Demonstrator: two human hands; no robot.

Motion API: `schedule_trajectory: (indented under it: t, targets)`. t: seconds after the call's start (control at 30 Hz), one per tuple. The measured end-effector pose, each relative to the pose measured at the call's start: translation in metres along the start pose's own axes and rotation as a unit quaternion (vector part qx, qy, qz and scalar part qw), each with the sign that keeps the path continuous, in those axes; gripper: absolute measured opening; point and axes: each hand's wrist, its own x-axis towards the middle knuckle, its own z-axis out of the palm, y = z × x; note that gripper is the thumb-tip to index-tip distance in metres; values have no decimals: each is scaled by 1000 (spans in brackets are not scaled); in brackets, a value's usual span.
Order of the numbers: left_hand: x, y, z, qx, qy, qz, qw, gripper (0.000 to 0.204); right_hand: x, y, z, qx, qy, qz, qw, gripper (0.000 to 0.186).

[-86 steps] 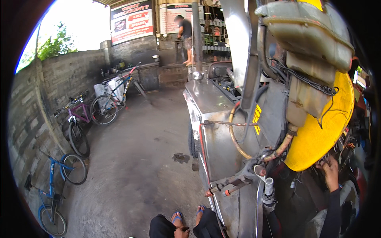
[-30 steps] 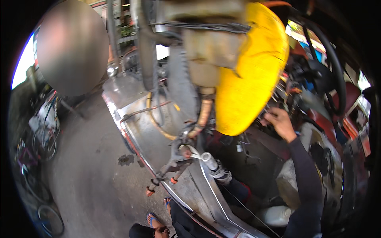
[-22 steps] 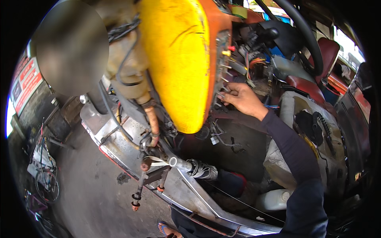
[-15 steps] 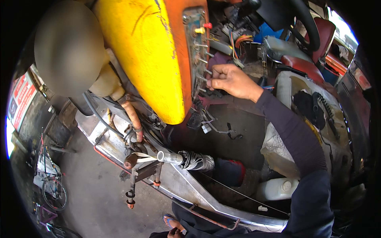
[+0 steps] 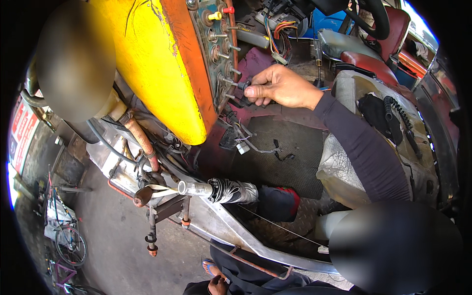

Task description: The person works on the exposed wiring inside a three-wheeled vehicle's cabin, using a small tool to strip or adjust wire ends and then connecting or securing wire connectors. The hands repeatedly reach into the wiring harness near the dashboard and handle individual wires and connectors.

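Note:
My right hand [image 5: 275, 88] pinches a small black knob [image 5: 244, 86] at one of the threaded metal studs along a panel [image 5: 219, 49], which has a red and a yellow cap [image 5: 215, 16] near its top. The panel runs beside a yellow-and-orange body piece [image 5: 147, 64] of an old vehicle. Loose wires with a white connector [image 5: 243, 147] dangle below it. My left hand [image 5: 218, 286] is low by my dark trousers, fingers curled; whatever is in them is too small to make out.
A metal frame edge [image 5: 260, 253] crosses in front of me, with a wrapped tube [image 5: 236, 192] and bracket. Red seats [image 5: 373, 64], a steering wheel [image 5: 368, 24] and a worn foam-like bulk [image 5: 354, 88] are on the right. Bicycles [image 5: 69, 243] stand on the far left.
The view has swung right and down from the bicycles and a person at the back onto the panel. My right hand stays at the studs; the black knob in its fingers shows more clearly.

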Motion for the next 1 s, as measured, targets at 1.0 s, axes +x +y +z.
schedule_trajectory:
  t: [1.0]
  targets:
    - [-31,138,-40,200,86,106,970,35,16,-4,9,-100,68,-76,990,40]
